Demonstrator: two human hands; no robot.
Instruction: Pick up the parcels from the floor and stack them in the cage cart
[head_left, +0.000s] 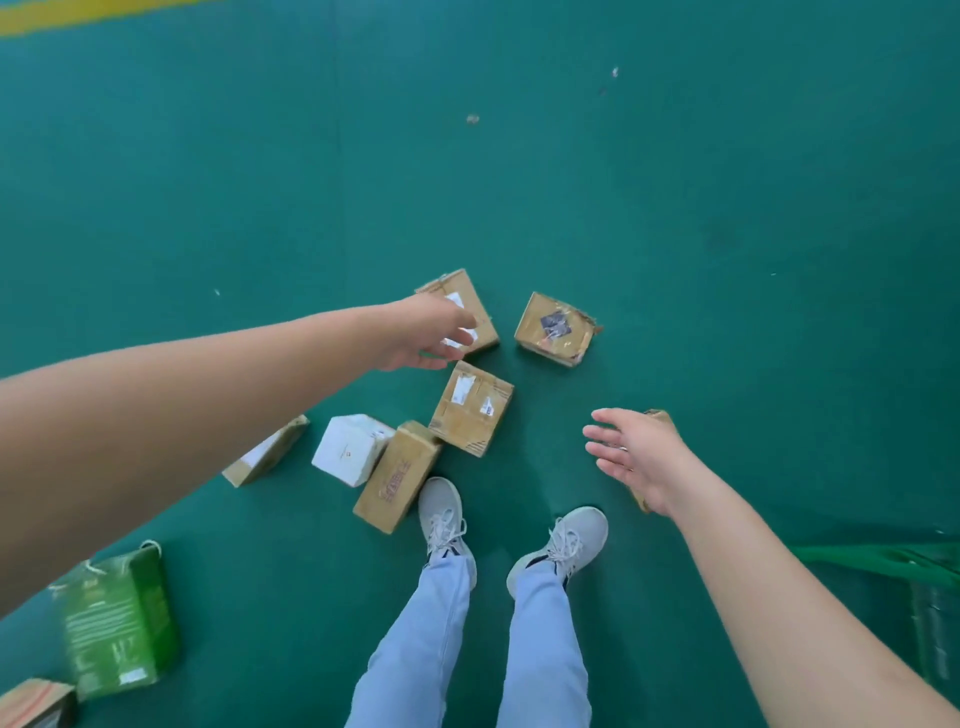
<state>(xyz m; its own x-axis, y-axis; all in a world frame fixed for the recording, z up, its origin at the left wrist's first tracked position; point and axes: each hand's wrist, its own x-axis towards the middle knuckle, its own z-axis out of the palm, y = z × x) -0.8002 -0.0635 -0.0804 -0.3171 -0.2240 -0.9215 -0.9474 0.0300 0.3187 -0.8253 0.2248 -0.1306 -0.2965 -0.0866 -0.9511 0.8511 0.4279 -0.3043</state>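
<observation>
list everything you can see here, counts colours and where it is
brown parcels: six whole or part-hidden, cardboard, clustered on the floor ahead of the feet
white box: one, left of the cluster
green bag: one, lower left
box corner: one, brown, bottom-left edge
floor: green, with a yellow line top left
green frame: one, lower right, partly seen
shoes: two, pale grey
left hand: open, over the far-left parcel
right hand: open, over a part-hidden parcel

Teal-green floor (675, 208) w/ yellow stripe (78, 13); brown parcels (471, 409), white box (349, 448), prob. green bag (122, 618).
</observation>
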